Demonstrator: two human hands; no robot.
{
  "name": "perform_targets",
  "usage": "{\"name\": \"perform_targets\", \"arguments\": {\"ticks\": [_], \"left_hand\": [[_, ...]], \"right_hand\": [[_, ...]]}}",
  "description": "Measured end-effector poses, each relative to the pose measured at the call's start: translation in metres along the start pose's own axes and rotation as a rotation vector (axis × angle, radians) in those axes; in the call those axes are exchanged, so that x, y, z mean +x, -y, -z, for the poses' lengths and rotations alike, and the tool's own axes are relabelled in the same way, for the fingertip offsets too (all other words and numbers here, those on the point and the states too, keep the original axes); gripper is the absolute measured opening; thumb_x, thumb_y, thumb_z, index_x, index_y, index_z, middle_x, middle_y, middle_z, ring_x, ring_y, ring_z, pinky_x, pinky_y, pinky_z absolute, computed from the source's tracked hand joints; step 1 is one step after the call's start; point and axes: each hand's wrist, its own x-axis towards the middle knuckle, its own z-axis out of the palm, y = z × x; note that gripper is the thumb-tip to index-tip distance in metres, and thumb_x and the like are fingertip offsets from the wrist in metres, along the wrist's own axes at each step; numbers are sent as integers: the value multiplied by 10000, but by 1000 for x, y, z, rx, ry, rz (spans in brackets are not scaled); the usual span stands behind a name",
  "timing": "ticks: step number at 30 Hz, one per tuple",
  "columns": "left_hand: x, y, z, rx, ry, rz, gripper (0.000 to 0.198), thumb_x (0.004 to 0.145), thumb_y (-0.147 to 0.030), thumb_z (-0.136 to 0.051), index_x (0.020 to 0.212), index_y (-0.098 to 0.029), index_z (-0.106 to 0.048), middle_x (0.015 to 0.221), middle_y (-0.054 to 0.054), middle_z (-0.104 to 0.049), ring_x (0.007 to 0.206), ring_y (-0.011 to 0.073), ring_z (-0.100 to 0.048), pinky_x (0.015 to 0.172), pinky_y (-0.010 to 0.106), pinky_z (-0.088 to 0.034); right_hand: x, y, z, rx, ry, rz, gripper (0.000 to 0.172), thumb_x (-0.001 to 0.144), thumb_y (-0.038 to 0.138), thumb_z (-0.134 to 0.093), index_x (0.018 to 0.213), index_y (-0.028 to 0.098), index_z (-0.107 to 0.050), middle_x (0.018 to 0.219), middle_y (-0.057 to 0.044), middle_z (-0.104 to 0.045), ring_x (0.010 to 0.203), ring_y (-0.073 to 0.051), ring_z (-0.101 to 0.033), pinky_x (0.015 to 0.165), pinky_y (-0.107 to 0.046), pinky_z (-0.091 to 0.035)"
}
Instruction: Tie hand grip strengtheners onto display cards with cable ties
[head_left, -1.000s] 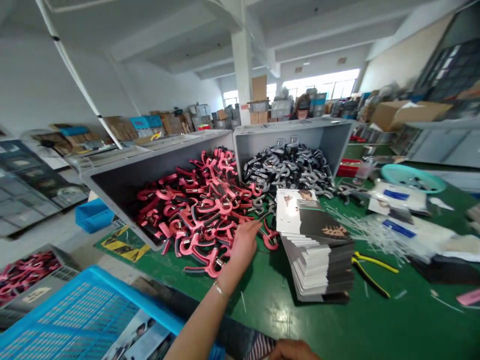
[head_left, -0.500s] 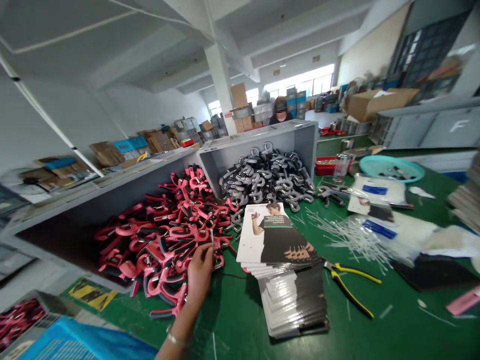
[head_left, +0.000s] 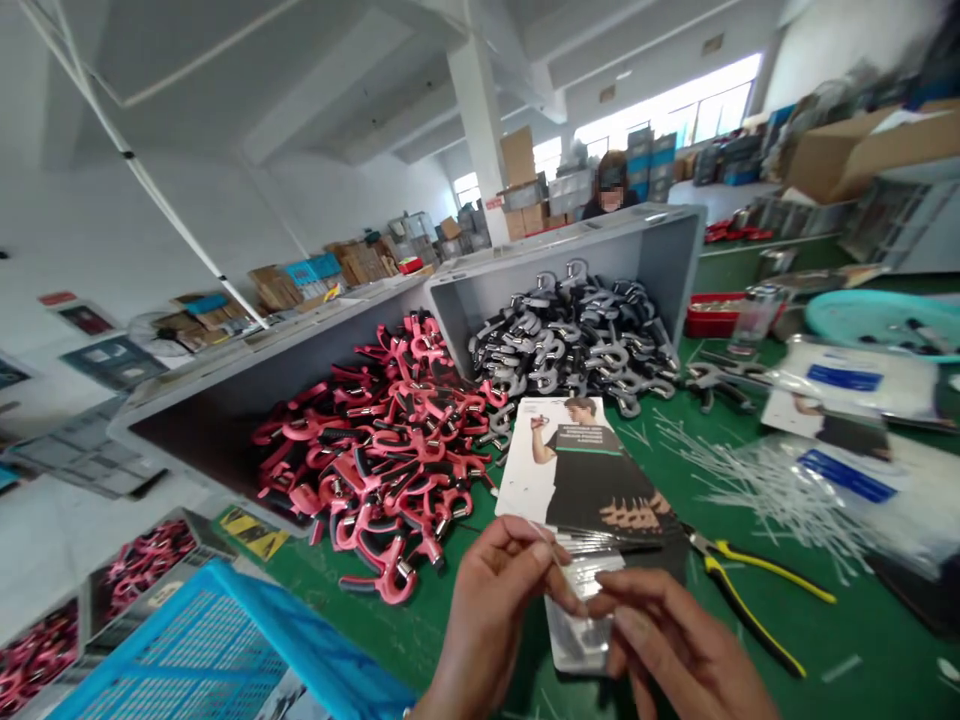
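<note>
My left hand point(head_left: 499, 600) pinches a thin white cable tie point(head_left: 553, 556) in front of the card stack. Beside it, my right hand point(head_left: 667, 640) has its fingertips closed at the tie's lower end, partly hidden by the fingers. Both hands hover over the near part of a fanned stack of printed cards point(head_left: 559, 470). Left of the cards lies a heap of red-and-black hand grip strengtheners point(head_left: 390, 440), spilling from a tipped grey crate. Grey-and-black hand grip strengtheners point(head_left: 562, 335) fill another tipped crate behind the cards.
Loose white cable ties point(head_left: 750, 475) are spread right of the cards, near yellow-handled pliers point(head_left: 757, 600). Farther right are plastic bags point(head_left: 847, 375) and a turquoise tray point(head_left: 840, 305). A blue basket point(head_left: 225, 640) stands at lower left. A person point(head_left: 611, 185) is behind the crates.
My left hand has come back from the red heap to the cards with the cable tie. My right hand has entered view and met it. The camera view has shifted.
</note>
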Motion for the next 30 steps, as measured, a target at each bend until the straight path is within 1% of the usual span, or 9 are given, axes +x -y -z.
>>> {"name": "perform_targets", "arguments": {"ticks": [3,6,9,11,13,15,19,26,30], "left_hand": [[-7,14,-7,209,61,-3,128,863,-278,-686,878,-162,-636,738,19,-663,525,100,-589,505,209,-456],[-13,14,-15,497,125,-224,86,883,-253,-648,899,-180,-691,872,52,-649,724,137,-622,614,225,-477],[-3,-1,-12,760,202,-428,168,881,-218,-637,1040,-225,-693,1104,76,-608,840,150,-605,725,264,-490],[20,-13,2,873,75,-463,279,884,-238,-638,1163,-242,-638,1120,68,-584,769,129,-563,721,271,-476],[51,-22,23,938,-177,-464,348,868,-285,-655,1205,-210,-608,1095,74,-578,750,138,-532,734,293,-463],[80,-23,44,905,-264,-346,514,756,-318,-760,1228,-171,-618,1103,90,-599,780,163,-546,778,323,-462],[109,-14,68,749,-83,-118,370,751,-391,-743,1023,-140,-743,894,65,-697,731,186,-591,674,290,-460],[90,-16,74,525,-114,-39,391,801,-411,-707,1075,-133,-713,864,62,-726,701,172,-630,584,231,-445],[73,-30,69,189,-55,66,417,807,-367,-716,1158,-155,-640,936,75,-739,698,172,-670,612,240,-490]], "right_hand": [[7,-1,3,-76,41,37,372,884,535,-618,1095,229,-606,720,-9,-645,562,-137,-608,410,-186,-433],[12,-6,7,-119,85,50,295,920,506,-581,958,215,-609,650,15,-624,506,-115,-575,489,-213,-472],[12,-8,13,-109,99,15,322,932,514,-557,852,205,-602,593,20,-609,504,-122,-575,518,-228,-474],[13,-5,21,-91,96,-19,327,917,512,-582,839,197,-622,656,-1,-641,538,-130,-591,528,-236,-482],[14,1,31,-92,40,5,312,884,492,-638,826,186,-653,806,-34,-677,592,-131,-609,557,-246,-498],[18,8,43,-108,-54,56,297,868,473,-669,805,183,-663,834,-35,-670,596,-127,-605,579,-254,-501],[32,23,60,-84,-122,57,285,910,459,-627,828,187,-631,618,8,-609,531,-131,-575,576,-271,-491],[85,62,50,-54,-202,244,198,861,372,-716,824,199,-628,716,3,-638,637,-123,-600,604,-242,-502],[120,81,23,-144,-84,325,180,885,371,-687,887,199,-633,781,-10,-669,668,-142,-654,644,-280,-555]]}}
